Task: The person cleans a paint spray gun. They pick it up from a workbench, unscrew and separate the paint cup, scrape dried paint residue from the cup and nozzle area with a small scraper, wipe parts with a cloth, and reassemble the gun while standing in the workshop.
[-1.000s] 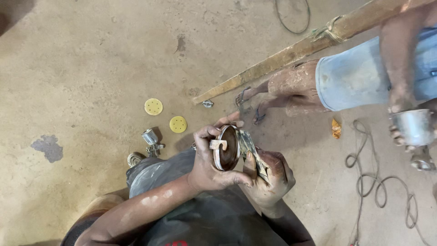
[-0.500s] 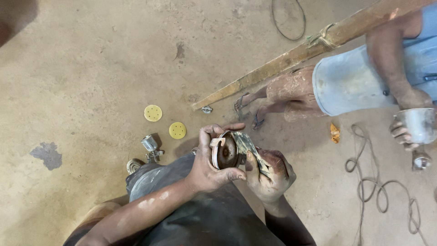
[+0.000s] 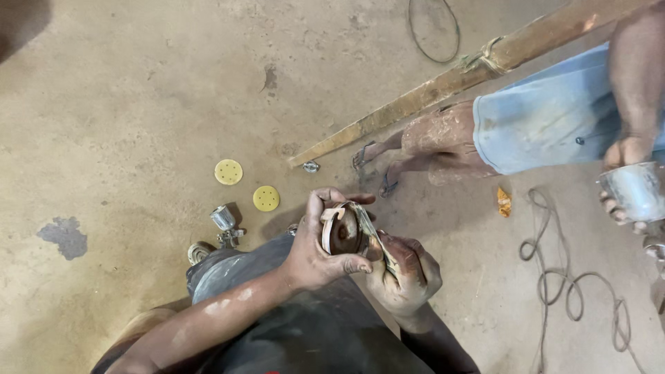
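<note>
My left hand [image 3: 320, 251] grips a round brown metal part [image 3: 343, 233] by its rim, thumb under it and fingers curled over the top. My right hand [image 3: 407, 271] is cupped under and beside the same part, with a thin grey strip [image 3: 374, 234] pressed along the part's right edge. Both hands are held over my lap, above my dark grey trousers.
Two yellow perforated discs [image 3: 228, 172] [image 3: 266, 198] lie on the concrete floor beside a small metal fitting [image 3: 226, 223]. A long wooden pole [image 3: 443, 82] slants across. Another person in blue shorts [image 3: 547, 125] holds a metal cup [image 3: 636, 191] at right. A cord [image 3: 568, 277] loops on the floor.
The round part has tilted in my hands and my left fingers have shifted around its rim. The other person's hand with the cup has moved slightly.
</note>
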